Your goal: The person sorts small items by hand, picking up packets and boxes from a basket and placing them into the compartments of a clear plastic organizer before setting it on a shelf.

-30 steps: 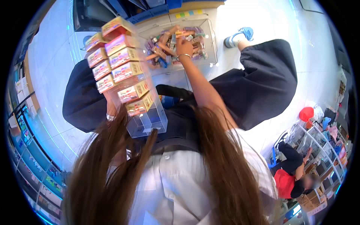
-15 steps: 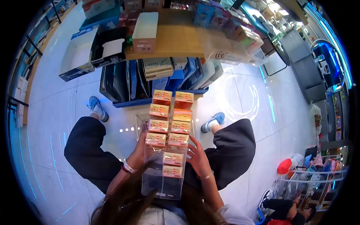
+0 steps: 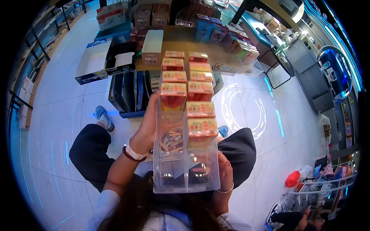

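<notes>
A clear plastic divided bin is raised in front of my body, with several small orange-and-yellow boxes standing in two rows toward its far end. My left hand is wrapped around the bin's left wall, its fingers partly hidden behind it. Near the close right corner, my right hand holds the opposite wall, fingers reaching underneath and showing blurred through the plastic. Small stick-like pieces show at the near end of the left row. The nearest part of the bin is bare.
Ahead is a wooden table bearing cartons, an open pink box and a clear bin of packages. Dark folders stand in a crate below. Open boxes sit left. Another person's leg appears lower right.
The bin with its boxes has come up closer to my head and farther forward over the table edge. My right hand has shifted toward its near corner; the left moved up with it.
</notes>
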A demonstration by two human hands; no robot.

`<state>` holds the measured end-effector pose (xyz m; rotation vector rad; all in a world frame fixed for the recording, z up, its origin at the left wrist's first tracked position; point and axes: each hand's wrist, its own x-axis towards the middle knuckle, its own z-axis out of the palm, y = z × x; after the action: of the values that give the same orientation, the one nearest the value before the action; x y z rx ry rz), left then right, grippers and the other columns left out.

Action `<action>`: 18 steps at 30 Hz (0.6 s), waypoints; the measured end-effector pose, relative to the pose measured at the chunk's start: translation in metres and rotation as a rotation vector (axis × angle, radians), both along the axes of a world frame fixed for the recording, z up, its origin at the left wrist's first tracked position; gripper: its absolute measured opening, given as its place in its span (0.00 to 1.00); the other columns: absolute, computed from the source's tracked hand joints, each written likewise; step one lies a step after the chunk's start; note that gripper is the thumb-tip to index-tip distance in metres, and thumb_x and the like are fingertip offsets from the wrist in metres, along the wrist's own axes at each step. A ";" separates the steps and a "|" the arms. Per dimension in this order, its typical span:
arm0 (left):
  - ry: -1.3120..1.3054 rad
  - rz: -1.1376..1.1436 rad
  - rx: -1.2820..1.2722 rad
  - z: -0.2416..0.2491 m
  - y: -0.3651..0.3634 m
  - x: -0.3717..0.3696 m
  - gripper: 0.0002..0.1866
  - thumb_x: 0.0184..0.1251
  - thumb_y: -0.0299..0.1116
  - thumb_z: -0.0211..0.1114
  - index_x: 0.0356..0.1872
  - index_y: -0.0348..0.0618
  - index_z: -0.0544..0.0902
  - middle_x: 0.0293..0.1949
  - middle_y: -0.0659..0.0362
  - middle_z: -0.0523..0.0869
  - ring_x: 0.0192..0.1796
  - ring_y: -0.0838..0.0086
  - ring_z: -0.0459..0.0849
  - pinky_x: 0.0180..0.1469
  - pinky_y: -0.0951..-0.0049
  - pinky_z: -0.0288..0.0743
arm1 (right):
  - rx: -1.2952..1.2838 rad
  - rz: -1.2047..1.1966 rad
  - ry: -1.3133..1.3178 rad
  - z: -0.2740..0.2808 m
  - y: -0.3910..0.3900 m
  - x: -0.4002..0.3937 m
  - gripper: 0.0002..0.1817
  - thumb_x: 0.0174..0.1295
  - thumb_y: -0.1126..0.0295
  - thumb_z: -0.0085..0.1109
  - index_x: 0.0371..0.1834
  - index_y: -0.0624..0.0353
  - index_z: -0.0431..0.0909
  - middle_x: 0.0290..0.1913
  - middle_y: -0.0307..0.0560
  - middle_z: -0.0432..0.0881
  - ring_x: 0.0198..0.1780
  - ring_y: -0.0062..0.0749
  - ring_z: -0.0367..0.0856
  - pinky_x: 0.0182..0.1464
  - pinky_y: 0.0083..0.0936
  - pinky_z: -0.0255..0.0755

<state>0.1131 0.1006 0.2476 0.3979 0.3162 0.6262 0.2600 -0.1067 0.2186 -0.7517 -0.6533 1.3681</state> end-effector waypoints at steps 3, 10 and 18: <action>0.070 0.063 0.148 0.008 0.019 0.010 0.31 0.64 0.58 0.46 0.61 0.46 0.66 0.57 0.51 0.73 0.55 0.62 0.76 0.55 0.61 0.72 | 0.035 -0.016 -0.082 0.014 0.017 0.000 0.43 0.59 0.42 0.48 0.67 0.65 0.50 0.58 0.70 0.66 0.56 0.55 0.71 0.48 0.48 0.75; 0.008 0.123 0.243 0.011 0.048 0.031 0.32 0.65 0.57 0.47 0.61 0.44 0.64 0.55 0.51 0.74 0.55 0.61 0.77 0.55 0.60 0.74 | 0.017 -0.082 0.043 0.028 0.041 -0.002 0.51 0.54 0.36 0.51 0.69 0.62 0.43 0.58 0.70 0.65 0.50 0.50 0.77 0.33 0.34 0.82; -0.032 0.088 0.205 -0.003 0.070 0.047 0.31 0.64 0.56 0.49 0.61 0.44 0.66 0.54 0.51 0.76 0.55 0.61 0.77 0.54 0.60 0.74 | -0.034 -0.116 -0.091 0.024 0.052 0.005 0.42 0.63 0.47 0.44 0.68 0.68 0.43 0.58 0.64 0.67 0.51 0.48 0.77 0.36 0.33 0.81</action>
<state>0.1597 0.1702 0.2448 0.5720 0.2408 0.7533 0.2652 -0.0550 0.2430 -0.8697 -0.6494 1.2472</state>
